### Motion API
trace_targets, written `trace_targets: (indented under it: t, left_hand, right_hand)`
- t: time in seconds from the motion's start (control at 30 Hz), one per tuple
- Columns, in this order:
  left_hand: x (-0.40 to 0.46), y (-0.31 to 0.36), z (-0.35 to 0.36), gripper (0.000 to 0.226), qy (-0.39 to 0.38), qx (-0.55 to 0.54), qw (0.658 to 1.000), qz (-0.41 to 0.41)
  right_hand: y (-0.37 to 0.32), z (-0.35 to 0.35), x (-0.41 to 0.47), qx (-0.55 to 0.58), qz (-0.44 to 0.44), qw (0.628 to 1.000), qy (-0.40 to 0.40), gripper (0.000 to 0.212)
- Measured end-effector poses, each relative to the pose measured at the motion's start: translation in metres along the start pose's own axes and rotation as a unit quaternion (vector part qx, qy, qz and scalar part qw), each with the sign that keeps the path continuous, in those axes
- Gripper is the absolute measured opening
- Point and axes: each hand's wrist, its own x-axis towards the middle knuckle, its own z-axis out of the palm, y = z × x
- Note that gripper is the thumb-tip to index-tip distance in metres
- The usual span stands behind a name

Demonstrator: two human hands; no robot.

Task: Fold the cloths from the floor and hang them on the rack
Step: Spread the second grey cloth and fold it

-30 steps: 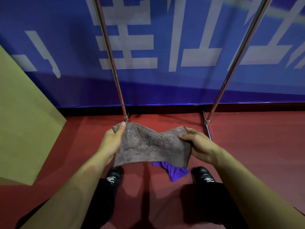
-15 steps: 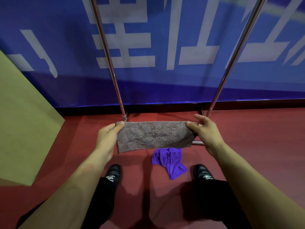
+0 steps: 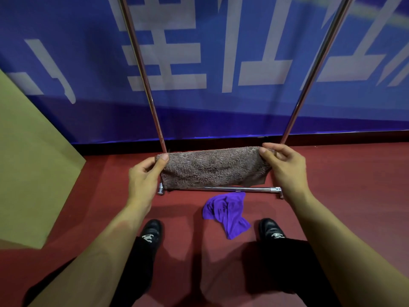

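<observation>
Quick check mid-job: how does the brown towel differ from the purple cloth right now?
The brown towel is held up, pinched at its ends by the left hand and the right hand; the purple cloth lies on the red floor, untouched. The brown towel is folded into a flat, taut strip; the purple cloth is crumpled. The towel looks thick and fuzzy, the purple cloth thinner and smoother. Neither hangs on the rack yet.

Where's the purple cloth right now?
In the head view the purple cloth lies crumpled on the red floor, between the person's two black shoes and just in front of the rack's low bar.
</observation>
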Motion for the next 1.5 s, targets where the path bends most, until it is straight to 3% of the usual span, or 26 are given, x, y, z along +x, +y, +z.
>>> trace_targets:
  t: [0.23, 0.53, 0.73, 1.0, 1.1, 1.3, 1.5]
  left_hand:
    - [-0.002, 0.001, 0.001, 0.01, -0.02, -0.005, 0.999, 0.03]
    - [-0.006, 0.009, 0.007, 0.01, 0.011, -0.041, 0.999, 0.025]
    - [-0.008, 0.015, 0.005, 0.009, -0.004, -0.03, 0.999, 0.044]
    - [-0.006, 0.011, 0.001, 0.007, -0.039, -0.042, 0.998, 0.027]
    - [-0.005, 0.01, 0.001, 0.015, -0.061, -0.035, 0.997, 0.01]
    - [-0.006, 0.004, 0.001, 0.055, -0.134, -0.062, 0.987, -0.067]
    - [-0.007, 0.002, 0.002, 0.058, -0.141, -0.05, 0.985, -0.083]
  right_hand:
    - [0.0, -0.004, -0.001, 0.013, 0.015, 1.0, -0.001, 0.039]
    - [-0.002, -0.001, -0.003, 0.053, 0.006, 0.999, -0.004, 0.029]
    - [0.001, -0.005, -0.001, 0.051, -0.014, 0.999, 0.01, 0.025]
    - [0.003, -0.002, -0.001, 0.052, -0.018, 0.998, -0.032, 0.031]
    - [0.003, -0.002, -0.001, 0.051, 0.004, 0.996, -0.068, 0.044]
    - [0.011, -0.003, 0.0, -0.002, 0.045, 0.989, -0.142, 0.077]
    - [0.018, -0.005, 0.003, -0.06, 0.02, 0.99, -0.128, 0.082]
